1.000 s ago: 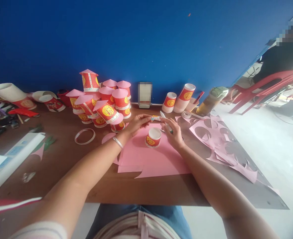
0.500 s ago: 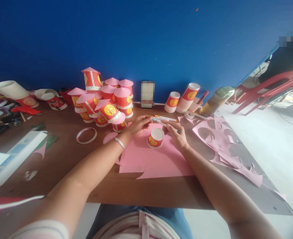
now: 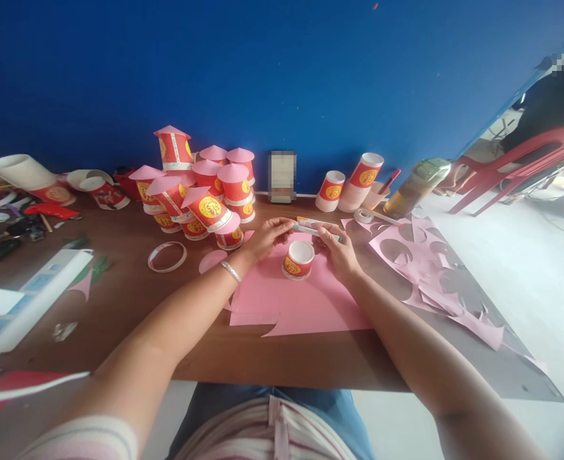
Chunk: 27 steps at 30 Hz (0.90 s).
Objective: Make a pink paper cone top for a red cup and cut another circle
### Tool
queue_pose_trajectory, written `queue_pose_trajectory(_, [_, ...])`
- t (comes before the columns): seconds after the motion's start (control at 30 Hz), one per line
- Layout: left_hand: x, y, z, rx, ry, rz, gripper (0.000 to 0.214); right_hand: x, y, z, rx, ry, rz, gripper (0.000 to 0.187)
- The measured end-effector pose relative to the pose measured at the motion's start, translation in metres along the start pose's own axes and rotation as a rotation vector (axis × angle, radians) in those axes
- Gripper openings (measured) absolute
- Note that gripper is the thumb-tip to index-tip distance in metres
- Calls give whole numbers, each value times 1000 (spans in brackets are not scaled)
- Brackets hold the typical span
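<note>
Between both hands lies a slim white marker pen (image 3: 307, 230) with a blue-green end, held roughly level. My left hand (image 3: 271, 239) pinches its left tip, and my right hand (image 3: 338, 251) closes round its other end. Just below the pen, a short red-and-white paper cup (image 3: 299, 263) with a yellow emblem stands open end up. It rests on a large pink paper sheet (image 3: 305, 313) with cut edges. Behind the hands, a second pen (image 3: 324, 222) with orange ends lies on the table, partly hidden.
Several red cups with pink paper cones (image 3: 209, 209) stand stacked at back left. A tape roll (image 3: 167, 257) lies nearer. Stacked paper cups (image 3: 361, 182), a bottle (image 3: 414, 191) and pink paper scraps (image 3: 435, 284) are on the right; a power strip (image 3: 37, 297) is left.
The pen has turned from slanting in my right hand to nearly level, its left tip now meeting my left fingers. Both hands stay in about the same place.
</note>
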State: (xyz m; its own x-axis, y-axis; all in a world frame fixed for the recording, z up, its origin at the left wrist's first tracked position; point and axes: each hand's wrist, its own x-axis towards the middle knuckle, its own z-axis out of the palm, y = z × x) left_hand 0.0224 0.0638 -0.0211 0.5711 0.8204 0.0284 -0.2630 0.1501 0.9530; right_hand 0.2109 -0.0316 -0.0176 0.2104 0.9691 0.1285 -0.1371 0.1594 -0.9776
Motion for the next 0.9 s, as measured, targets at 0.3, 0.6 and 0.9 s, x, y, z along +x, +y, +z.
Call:
queue_pose_trajectory(0.3, [-3,-7,-3,105,47,-6,46,9,9,-18,-543,127,-162,26])
queue_pose_trajectory(0.6, [-5,-12,2,649,181,191,28,13,14,-26,-1310,-18,-304,24])
queue_pose_trajectory(0.9, [-13,5,-4,638,79,105,33,3,11,-21,-1574,-66,-457,28])
